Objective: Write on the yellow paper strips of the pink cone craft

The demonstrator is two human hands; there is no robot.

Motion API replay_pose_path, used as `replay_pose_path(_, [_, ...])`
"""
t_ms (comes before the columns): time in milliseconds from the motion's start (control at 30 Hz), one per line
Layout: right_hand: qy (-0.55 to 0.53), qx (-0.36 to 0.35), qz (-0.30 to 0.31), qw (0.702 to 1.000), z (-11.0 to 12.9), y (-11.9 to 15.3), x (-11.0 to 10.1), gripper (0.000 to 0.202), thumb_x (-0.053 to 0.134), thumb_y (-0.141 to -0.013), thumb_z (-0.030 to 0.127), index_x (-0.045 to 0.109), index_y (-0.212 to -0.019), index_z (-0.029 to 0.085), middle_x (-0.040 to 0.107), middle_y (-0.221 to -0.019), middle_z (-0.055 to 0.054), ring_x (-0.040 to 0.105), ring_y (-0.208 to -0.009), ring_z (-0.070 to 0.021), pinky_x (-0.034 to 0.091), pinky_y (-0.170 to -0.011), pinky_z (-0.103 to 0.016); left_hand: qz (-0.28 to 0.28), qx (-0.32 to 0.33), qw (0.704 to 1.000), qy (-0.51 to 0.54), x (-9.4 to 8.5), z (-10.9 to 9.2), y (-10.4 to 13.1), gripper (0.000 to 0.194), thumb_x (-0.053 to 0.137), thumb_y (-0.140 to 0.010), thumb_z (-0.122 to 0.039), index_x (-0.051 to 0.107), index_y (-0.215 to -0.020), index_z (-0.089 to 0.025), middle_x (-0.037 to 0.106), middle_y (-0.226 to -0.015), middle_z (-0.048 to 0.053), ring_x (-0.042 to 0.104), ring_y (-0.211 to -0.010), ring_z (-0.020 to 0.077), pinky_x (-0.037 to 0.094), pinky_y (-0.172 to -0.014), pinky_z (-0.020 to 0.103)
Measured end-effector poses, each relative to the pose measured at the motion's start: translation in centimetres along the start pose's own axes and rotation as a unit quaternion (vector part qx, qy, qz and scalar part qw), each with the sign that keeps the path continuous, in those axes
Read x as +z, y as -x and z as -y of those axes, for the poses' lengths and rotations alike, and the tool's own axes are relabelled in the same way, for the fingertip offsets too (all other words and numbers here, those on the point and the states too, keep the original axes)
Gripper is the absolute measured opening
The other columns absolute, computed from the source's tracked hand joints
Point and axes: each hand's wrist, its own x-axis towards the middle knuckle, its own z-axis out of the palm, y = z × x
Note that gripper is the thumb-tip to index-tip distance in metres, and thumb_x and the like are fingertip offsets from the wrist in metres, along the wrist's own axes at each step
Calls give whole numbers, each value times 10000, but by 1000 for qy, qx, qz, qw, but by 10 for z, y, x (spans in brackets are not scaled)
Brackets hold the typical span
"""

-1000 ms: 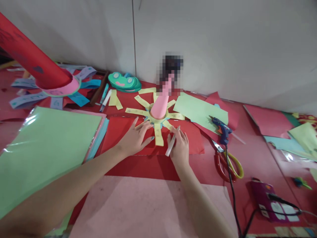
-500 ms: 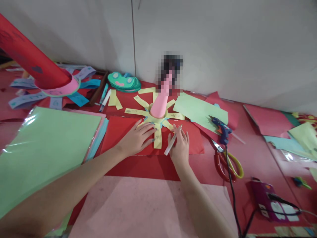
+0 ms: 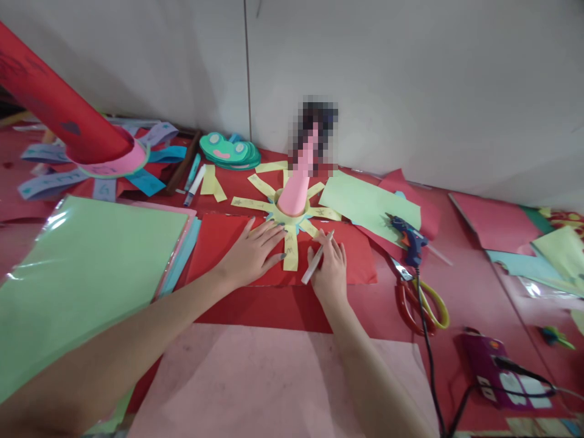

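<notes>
A pink paper cone [image 3: 294, 193] stands in a ring with yellow paper strips [image 3: 291, 252] spreading outward, several of them marked with writing. Its front strips lie over a red sheet [image 3: 219, 246]. My left hand [image 3: 253, 252] rests with spread fingers on the red sheet and the strips left of the front strip. In my right hand [image 3: 329, 271] is a whitish pen [image 3: 314, 263], slanting up between the fingers, just right of the front strip. The fingertips of that hand are close to a right-hand strip.
Scissors [image 3: 401, 298] and a blue glue gun [image 3: 414, 246] with a cable lie right. A green sheet pack [image 3: 100, 255] and a red tube [image 3: 64, 103] in a strip ring are left. Frog cutouts [image 3: 228, 152] sit near the wall; a purple box [image 3: 493, 371] is lower right.
My left fingers have shifted slightly on the strips. The pen in my right hand has moved a little. The rest looks the same apart from a slight view shift.
</notes>
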Motion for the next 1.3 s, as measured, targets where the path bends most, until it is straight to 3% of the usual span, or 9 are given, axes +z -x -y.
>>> replay_pose_path(67, [3, -2, 4, 1000, -1, 0, 0, 268, 433, -911, 261, 581, -1120, 185, 630, -1263, -113, 538, -1213, -273, 331, -1071, -555, -19, 80, 997, 13, -2, -3, 2, 388, 328, -1010, -313, 515, -1296, -129, 545, -1355, 127, 452, -1301, 263, 280, -1109, 508])
replay_pose_path(167, [1, 3, 10, 1000, -2, 1, 1, 280, 442, -909, 261, 579, -1141, 186, 617, -1283, -112, 528, -1225, -268, 323, -1078, -550, -32, 252, 966, 54, -3, -16, 6, 322, 337, -997, -206, 619, -1136, -135, 672, -1167, 90, 606, -1109, 186, 425, -1019, 349])
replay_pose_path(300, [-9, 9, 16, 1000, -3, 1, 1, 312, 441, -914, 274, 562, -1190, 197, 606, -1297, -112, 501, -1256, -260, 302, -1091, -555, -29, 297, 951, 84, -1, -35, 10, 284, 401, -980, -242, 654, -1062, -142, 714, -1054, 76, 659, -963, 166, 486, -944, 296])
replay_pose_path(400, [-9, 9, 17, 1000, -3, 1, 2, 330, 436, -917, 272, 549, -1218, 199, 606, -1294, -116, 496, -1260, -260, 298, -1092, -560, -35, 259, 959, 111, -2, -36, 11, 271, 396, -970, -232, 642, -1060, -163, 716, -1029, 64, 652, -983, 165, 474, -973, 318])
replay_pose_path(533, [-6, 9, 9, 1000, -3, 1, 1, 318, 433, -922, 277, 558, -1202, 191, 608, -1294, -116, 514, -1245, -265, 314, -1085, -553, -62, 140, 979, 138, -6, -29, 10, 296, 354, -953, -164, 569, -1155, -182, 688, -1091, 56, 615, -1075, 167, 438, -1022, 376])
replay_pose_path(700, [-1, 6, 9, 1000, -3, 0, 0, 272, 429, -931, 297, 586, -1135, 206, 616, -1290, -88, 538, -1221, -271, 333, -1074, -552, 1, -20, 995, 93, 0, -29, 5, 478, 356, -985, -300, 296, -1434, -146, 396, -1476, 129, 308, -1398, 236, 301, -1127, 445])
replay_pose_path(833, [0, 5, 14, 1000, -4, 1, 1, 269, 431, -932, 299, 586, -1129, 202, 612, -1297, -91, 535, -1226, -274, 328, -1079, -550, 50, -24, 997, 43, 5, -31, 3, 561, 322, -998, -395, 200, -1487, -149, 272, -1544, 113, 210, -1435, 250, 180, -1167, 470])
replay_pose_path(1000, [-7, 9, 14, 1000, -3, 0, 0, 294, 427, -933, 310, 578, -1164, 208, 606, -1299, -99, 518, -1240, -265, 317, -1081, -561, 74, -12, 997, 36, 5, -31, 4, 526, 311, -1001, -413, 331, -1441, -126, 368, -1499, 112, 264, -1416, 263, 155, -1169, 483])
replay_pose_path(1300, [-4, 16, 24, 1000, -3, 0, 0, 265, 433, -928, 298, 578, -1128, 202, 598, -1313, -104, 510, -1249, -259, 311, -1086, -548, 50, -3, 994, 99, 1, -30, 4, 413, 353, -998, -348, 442, -1358, -168, 478, -1423, 90, 373, -1364, 208, 238, -1158, 448])
